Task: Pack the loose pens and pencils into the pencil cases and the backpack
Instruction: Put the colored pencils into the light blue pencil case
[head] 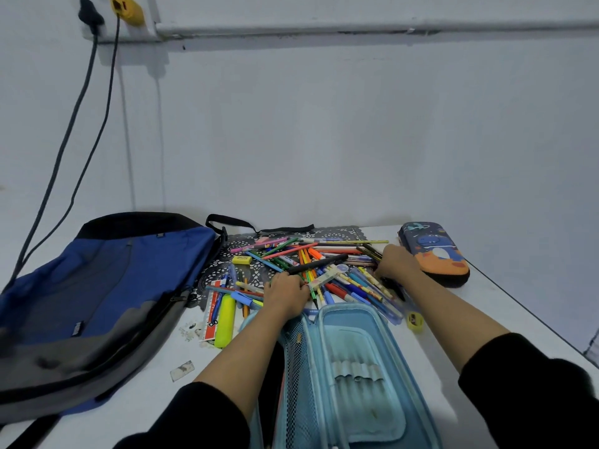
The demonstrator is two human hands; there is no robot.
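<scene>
Both arms stretched forward, left hand (pixel 287 294) and right hand (pixel 397 264) knuckles-up, fingers curled into pen pile (pixel 291 251) near table's (pixel 505 296) far edge; clamp on pens can't tell.

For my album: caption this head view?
Left hand and right hand touch the pens by an open case and backpack.

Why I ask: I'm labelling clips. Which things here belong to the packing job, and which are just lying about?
Job: pens and pencils, open blue pencil case, dinosaur pencil case, backpack.
Lying about: eraser, ruler, lace mat, wall cables.
</scene>
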